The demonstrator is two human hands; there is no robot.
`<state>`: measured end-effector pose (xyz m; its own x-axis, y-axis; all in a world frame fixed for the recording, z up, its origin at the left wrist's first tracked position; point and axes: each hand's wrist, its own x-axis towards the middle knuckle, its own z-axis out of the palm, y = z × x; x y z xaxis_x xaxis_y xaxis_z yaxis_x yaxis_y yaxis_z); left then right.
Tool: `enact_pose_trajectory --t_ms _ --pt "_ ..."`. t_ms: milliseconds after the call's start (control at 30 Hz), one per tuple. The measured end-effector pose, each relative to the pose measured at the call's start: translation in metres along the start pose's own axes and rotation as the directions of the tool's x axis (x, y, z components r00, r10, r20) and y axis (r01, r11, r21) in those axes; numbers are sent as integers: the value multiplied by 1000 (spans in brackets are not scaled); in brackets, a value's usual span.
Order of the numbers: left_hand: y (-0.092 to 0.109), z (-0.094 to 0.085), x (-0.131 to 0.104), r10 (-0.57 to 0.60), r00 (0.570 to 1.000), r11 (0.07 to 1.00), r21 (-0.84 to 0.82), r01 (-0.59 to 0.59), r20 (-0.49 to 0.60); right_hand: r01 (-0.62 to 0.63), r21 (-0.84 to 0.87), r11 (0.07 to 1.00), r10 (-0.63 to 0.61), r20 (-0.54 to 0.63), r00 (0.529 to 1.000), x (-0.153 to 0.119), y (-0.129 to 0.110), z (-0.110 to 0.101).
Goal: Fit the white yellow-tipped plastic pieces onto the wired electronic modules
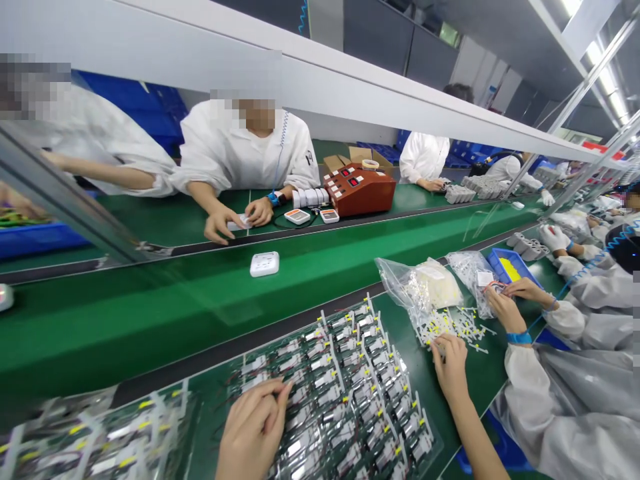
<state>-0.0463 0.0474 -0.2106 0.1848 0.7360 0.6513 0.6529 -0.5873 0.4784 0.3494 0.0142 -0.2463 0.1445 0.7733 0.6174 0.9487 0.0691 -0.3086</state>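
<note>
Left hand [254, 427], grip pinched, contents unclear, is over a clear tray [435, 448] of wired parts [323, 361] beside the desk's [205, 407] far edge; right hand [451, 363], grip curled, contents unclear, meets loose white-and-yellow pieces [453, 325] beside a plastic bag [434, 283].

Your tray [436, 447] looks like thin, clear, super glossy plastic, and those loose bits [453, 325] look plastic too, kinda matt. The bag [397, 279] is shiny, crinkly film. Your bench [207, 410] seems smooth with a slight sheen; the co-worker's sleeve [303, 160] is matt cloth.
</note>
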Motion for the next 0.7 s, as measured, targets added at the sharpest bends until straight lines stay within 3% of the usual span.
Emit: enact_pose_trajectory --t_ms 400,700 --pt "4 -1 1 -32 999 999 -8 32 7 -106 145 984 130 -173 976 -7 6 1" --pt "2 0 0 -52 999 999 -3 52 0 -57 178 982 82 -133 988 1 -2 -7"
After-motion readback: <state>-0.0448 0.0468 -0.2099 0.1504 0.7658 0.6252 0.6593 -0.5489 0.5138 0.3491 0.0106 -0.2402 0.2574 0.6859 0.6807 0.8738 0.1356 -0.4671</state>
